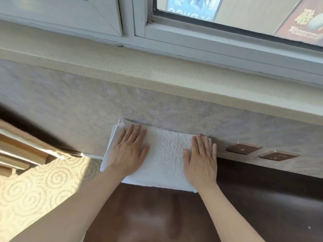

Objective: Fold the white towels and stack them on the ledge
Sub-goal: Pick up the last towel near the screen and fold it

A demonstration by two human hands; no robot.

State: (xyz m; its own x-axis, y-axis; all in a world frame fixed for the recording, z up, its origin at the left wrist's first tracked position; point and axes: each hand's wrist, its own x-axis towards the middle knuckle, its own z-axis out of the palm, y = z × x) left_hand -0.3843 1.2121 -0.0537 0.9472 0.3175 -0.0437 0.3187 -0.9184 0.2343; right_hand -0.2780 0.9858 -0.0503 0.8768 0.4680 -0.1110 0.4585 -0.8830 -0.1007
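Single head-worn view, wide-angle, looking forward and steeply down from above and behind both forearms. Close to the left hand (130, 151) and right hand (201, 159), flat on a folded white towel (164, 154) at frame centre. Faces the wall, with window ledge (157, 67) and window frame (209, 39) tilted across the top.

Sunlit swirl-patterned carpet (35, 186), grey wall (70, 102), white-framed window (227, 32), perhaps two sockets (262, 151)
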